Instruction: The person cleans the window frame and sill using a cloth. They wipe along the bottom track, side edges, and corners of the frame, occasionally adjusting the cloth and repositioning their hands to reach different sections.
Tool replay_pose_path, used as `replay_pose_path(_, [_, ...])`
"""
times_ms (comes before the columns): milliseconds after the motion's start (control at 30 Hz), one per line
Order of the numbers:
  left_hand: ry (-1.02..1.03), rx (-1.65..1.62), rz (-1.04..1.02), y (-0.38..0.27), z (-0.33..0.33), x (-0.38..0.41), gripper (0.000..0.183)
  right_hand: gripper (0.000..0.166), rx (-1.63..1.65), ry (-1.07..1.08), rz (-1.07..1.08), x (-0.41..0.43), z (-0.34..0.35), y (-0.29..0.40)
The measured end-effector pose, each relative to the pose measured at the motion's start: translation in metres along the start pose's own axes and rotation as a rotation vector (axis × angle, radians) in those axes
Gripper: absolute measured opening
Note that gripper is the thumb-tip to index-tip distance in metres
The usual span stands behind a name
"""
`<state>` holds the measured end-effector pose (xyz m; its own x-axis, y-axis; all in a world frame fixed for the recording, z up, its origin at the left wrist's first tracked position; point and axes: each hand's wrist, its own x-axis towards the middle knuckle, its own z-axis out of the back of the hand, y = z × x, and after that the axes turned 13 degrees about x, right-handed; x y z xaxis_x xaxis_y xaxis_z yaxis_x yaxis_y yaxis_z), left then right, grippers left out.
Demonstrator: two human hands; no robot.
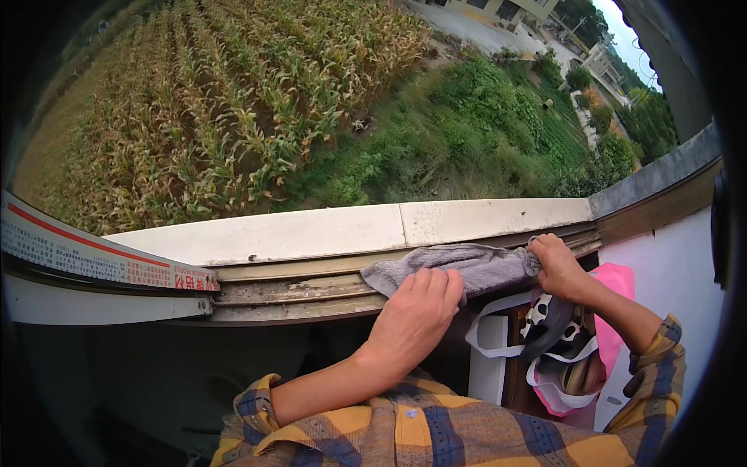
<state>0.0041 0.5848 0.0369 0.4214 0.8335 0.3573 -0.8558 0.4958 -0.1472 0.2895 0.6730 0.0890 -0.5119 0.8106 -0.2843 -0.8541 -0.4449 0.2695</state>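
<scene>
A grey terry cloth point(467, 265) lies folded lengthwise along the right part of the window track point(292, 286). My left hand point(417, 312) grips the cloth's near edge, its fingers curled over it. At the cloth's right end, my right hand point(557, 265) pinches a bunched corner near the window frame's side. Bare track left of the cloth shows dark grime and flaking patches. Beyond the track runs a pale outer ledge point(327, 230) with a few dark specks. The underside of the cloth is hidden.
At left, a sliding window sash point(105, 262) with a printed protective strip covers the track. Below my right arm hangs a pink and white bag point(613, 292) with shoes inside, beside a white panel point(489, 356). Outside and below lie a cornfield point(233, 105) and green plants point(467, 128).
</scene>
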Motion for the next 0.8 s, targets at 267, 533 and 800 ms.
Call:
replay_pose_path(267, [0.099, 0.333, 0.343, 0.085, 0.073, -0.094, 0.024, 0.032, 0.221, 0.083, 0.359, 0.065, -0.037, 0.18])
replay_pose_path(533, [0.062, 0.27, 0.366, 0.093, 0.064, -0.097, 0.018, 0.049, 0.425, -0.015, 0.589, 0.076, -0.064, 0.196])
replay_pose_path(800, [0.13, -0.135, 0.234, 0.044, 0.038, -0.035, 0.024, 0.042, 0.215, 0.14, 0.297, 0.035, -0.008, 0.085])
